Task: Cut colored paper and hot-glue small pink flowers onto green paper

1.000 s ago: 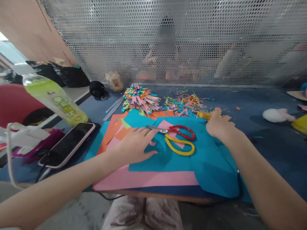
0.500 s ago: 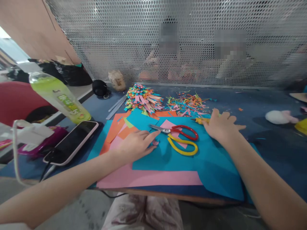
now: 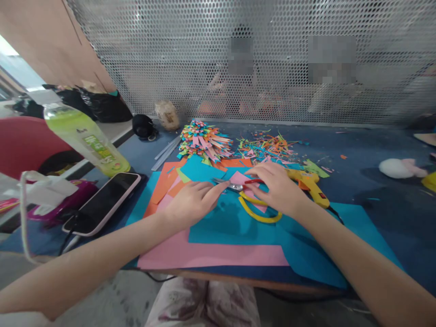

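A pair of scissors [image 3: 260,219] with one red and one yellow handle lies on blue paper [image 3: 231,231]. My left hand [image 3: 189,204] rests at the left, its index finger stretched to the blades; the undersides of its fingers are hidden. Over the red handle is my right hand [image 3: 281,188], thumb and fingers apart, covering part of that handle. A pink paper piece [image 3: 240,176] lies beneath the scissors. Just beyond my right hand, a yellow glue gun [image 3: 318,193] lies on its side with a black cord.
A layered cone of coloured paper strips [image 3: 204,141] stands behind, beside a heap of paper shreds [image 3: 265,147]. Clear sticks [image 3: 166,152] lie left of it. A phone [image 3: 102,204] and a drink bottle [image 3: 85,136] are at the left. A perforated metal panel [image 3: 190,54] borders the back.
My right hand has moved left and toward me, from the glue gun to the scissors' red handle. The glue gun now shows more fully. My left hand has barely shifted.
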The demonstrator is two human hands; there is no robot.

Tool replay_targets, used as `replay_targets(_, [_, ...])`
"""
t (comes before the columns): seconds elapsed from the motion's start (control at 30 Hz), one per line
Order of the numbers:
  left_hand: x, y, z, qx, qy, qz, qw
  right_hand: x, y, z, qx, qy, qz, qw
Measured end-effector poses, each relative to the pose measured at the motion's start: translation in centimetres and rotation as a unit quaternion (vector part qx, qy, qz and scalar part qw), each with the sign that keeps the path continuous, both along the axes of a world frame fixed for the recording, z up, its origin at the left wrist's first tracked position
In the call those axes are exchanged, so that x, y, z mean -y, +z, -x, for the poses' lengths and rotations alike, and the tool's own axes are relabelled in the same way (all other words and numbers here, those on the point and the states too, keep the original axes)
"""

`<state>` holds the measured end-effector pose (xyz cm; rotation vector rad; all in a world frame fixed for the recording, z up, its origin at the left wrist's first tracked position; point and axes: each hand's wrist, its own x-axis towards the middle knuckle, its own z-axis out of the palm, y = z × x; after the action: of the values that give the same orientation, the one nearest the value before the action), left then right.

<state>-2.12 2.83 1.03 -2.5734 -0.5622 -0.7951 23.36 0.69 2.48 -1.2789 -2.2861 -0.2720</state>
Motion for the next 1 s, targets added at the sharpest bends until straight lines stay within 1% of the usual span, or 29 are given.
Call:
replay_targets(0.07, [0.1,0.3,-0.1,0.041,-0.029,-0.022,0.998,0.7,0.1,0.7,-0.037,0.06,-0.016,0.997])
replay_targets(0.13, [0.2,0.5,-0.1,0.08,-0.055,-0.037,0.995,1.4,0.2,1.3,-0.093,0.112,-0.039,0.989])
replay_targets(0.2, [0.4,0.5,-0.1,0.105,-0.081,-0.044,0.99,2.0,0.4,1.7,-0.131,0.139,-0.058,0.98])
replay_targets(0.3, [0.6,0.4,0.2,0.122,-0.127,-0.041,0.984,2.6,0.6,2.1,-0.136,0.164,-0.076,0.974])
replay_targets(0.37, [0.6,0.3,0.4,0.127,-0.141,-0.025,0.982,2.8,0.7,2.4,-0.121,0.17,-0.085,0.974])
replay_targets(0.5, [0.4,0.0,0.6,0.137,-0.137,0.004,0.981,3.0,0.6,2.6,-0.095,0.181,-0.098,0.974])
replay_targets(0.67, [0.4,-0.3,0.7,0.134,-0.141,0.026,0.981,3.1,-0.1,2.8,-0.103,0.158,-0.107,0.976])
replay_targets(0.8, [0.6,0.0,0.6,0.121,-0.155,0.026,0.98,3.1,-0.2,2.9,-0.107,0.157,-0.097,0.977])
replay_targets(1.0, [0.6,0.4,0.2,0.125,-0.164,0.027,0.978,3.4,0.3,3.3,-0.088,0.16,-0.102,0.978])
